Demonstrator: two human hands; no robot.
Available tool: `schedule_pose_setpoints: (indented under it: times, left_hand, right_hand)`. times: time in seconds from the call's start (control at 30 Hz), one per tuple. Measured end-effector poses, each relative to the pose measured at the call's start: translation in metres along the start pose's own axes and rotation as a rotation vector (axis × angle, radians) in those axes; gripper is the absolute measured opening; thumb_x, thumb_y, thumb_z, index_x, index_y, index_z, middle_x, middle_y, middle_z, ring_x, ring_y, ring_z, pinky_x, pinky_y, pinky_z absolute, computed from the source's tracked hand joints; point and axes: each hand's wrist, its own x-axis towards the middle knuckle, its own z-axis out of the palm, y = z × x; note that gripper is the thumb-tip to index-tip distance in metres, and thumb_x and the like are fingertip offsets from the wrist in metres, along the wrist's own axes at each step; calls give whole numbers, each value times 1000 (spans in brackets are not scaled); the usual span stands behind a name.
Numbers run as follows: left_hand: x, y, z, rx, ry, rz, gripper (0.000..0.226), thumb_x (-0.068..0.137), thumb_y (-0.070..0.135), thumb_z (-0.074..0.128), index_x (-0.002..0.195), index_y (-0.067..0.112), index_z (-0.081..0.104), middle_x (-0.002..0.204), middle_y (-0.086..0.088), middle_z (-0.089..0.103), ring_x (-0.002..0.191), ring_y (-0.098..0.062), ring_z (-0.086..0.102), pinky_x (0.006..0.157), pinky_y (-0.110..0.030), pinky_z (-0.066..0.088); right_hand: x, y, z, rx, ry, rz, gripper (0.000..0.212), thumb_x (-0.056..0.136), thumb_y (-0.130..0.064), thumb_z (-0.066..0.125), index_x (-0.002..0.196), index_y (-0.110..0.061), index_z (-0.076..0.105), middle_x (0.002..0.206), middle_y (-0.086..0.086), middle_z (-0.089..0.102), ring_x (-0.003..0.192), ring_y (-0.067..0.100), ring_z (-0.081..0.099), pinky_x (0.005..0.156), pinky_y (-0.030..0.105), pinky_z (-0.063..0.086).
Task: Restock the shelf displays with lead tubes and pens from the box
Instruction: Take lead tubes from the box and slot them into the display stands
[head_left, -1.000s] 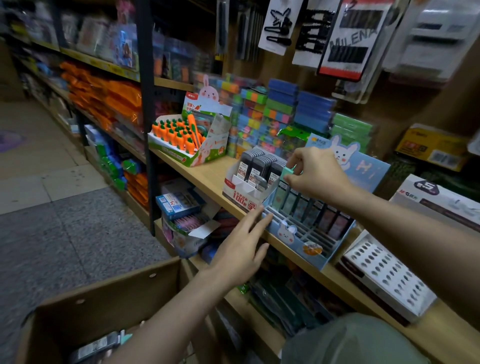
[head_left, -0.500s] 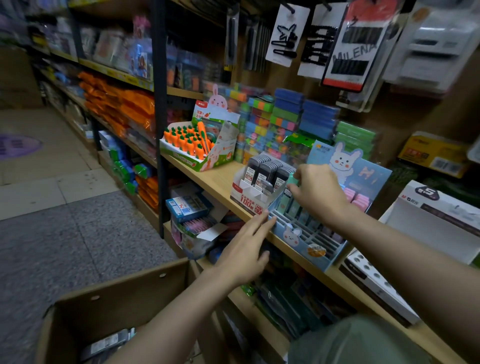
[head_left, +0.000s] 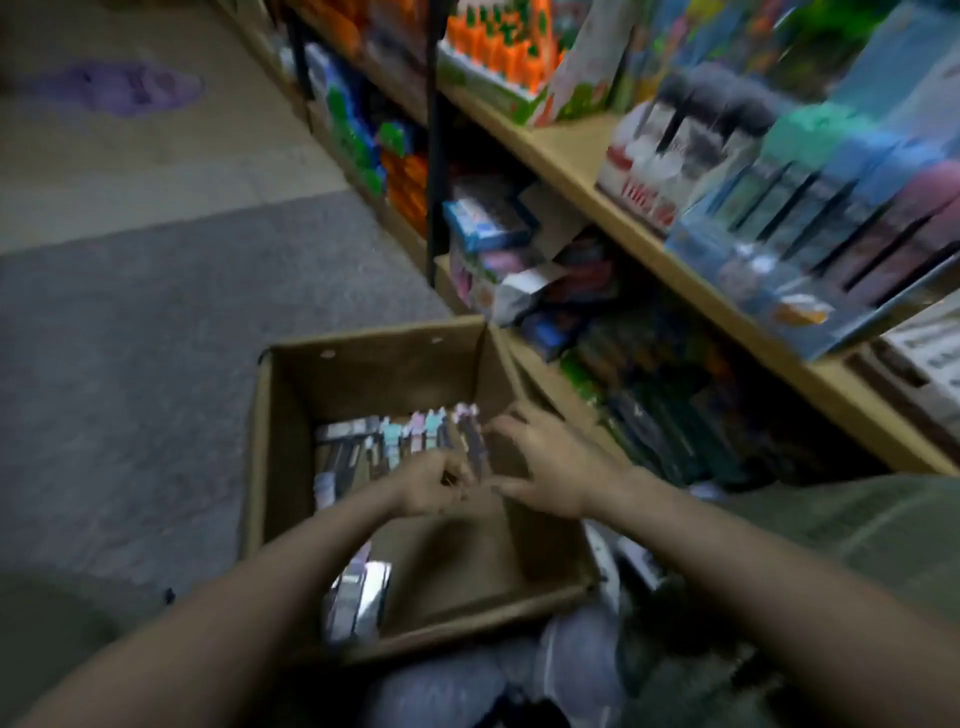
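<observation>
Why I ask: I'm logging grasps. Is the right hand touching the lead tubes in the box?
Cannot tell. In the blurred head view the right hand hovers, fingers spread, beside the lead tubes in the box; no contact or gap shows plainly.

arms (head_left: 218, 613): bare, no sleeves seen | shirt (head_left: 857, 525): olive-green, probably | trousers (head_left: 447, 691): grey-blue

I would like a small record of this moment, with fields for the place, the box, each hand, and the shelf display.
place: shop aisle, grey floor beside wooden shelves
cardboard box: open on the floor, lead tubes lined along its far side
left hand: inside the box, fingers curled; the blur hides whether it holds anything
right hand: over the box, fingers spread, holding nothing
blue display: on the shelf, rows of tubes in it
image: motion-blurred
</observation>
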Motion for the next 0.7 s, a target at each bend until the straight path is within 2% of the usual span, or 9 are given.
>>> schedule_pose_setpoints:
  times: [0.1,0.17,0.23,0.3,0.37,0.47,0.5,0.6,0.7]
  left_hand:
    - [-17,-35,21,47,-146,-124,17,90,10,59,103,4,69,107,-11,71,97,-20,66,85,-23,49]
    - [-23,-49,34,10,-184,-195,19,90,6,55,103,2,69,108,-12,71,98,-20,66,89,-27,51]
    - [-28,-58,43,-86,-238,-272,22,91,3,53,108,1,67,112,-13,70,96,-15,63,90,-25,49]
    - [-34,-61,45,-130,-286,-313,20,94,8,55,111,4,65,115,-11,68,99,-16,62,90,-23,47]
    - [-44,-61,41,-119,-347,-300,21,96,23,57,112,12,64,114,-5,66,105,-17,60,91,-24,45]
    - [-69,-55,29,-114,-602,-283,42,90,64,47,116,33,59,114,11,60,109,-7,54,97,-26,42]
    - [-79,-52,26,-106,-690,-288,51,85,73,44,121,38,56,121,14,57,116,-6,51,101,-28,38]
    - [-97,-49,21,-100,-811,-278,57,89,70,42,138,41,45,141,16,46,129,-6,40,110,-30,29]
    - [-101,-45,19,-118,-794,-278,56,92,64,41,142,39,42,144,15,44,133,-7,38,115,-33,26]
  right_hand:
    - [5,-6,43,11,-462,-103,67,85,-61,61,140,-25,46,144,3,45,133,24,43,110,35,36]
    - [9,-2,58,17,-644,-55,83,77,-76,57,143,-27,43,146,-1,45,134,22,42,110,36,37]
    - [8,3,69,59,-767,-48,89,71,-79,61,143,-29,42,143,-4,48,130,20,47,107,35,41]
    - [1,3,80,119,-811,-133,78,70,-69,72,133,-28,52,131,-5,58,117,16,57,100,34,48]
    - [-6,1,93,125,-816,-208,61,73,-56,78,121,-25,58,115,-2,64,103,18,62,91,36,53]
    - [-12,-3,104,16,-812,-221,63,83,-41,72,137,-24,45,123,5,54,109,24,55,95,33,48]
    - [-13,-3,107,2,-796,-221,55,87,-33,68,136,-23,45,123,7,55,110,26,56,93,34,48]
    - [-15,-5,110,16,-799,-206,25,95,-20,55,120,-22,54,113,11,63,102,31,60,86,39,50]
    - [-16,-4,110,6,-806,-206,27,96,-24,55,123,-22,54,116,9,64,104,31,59,89,38,49]
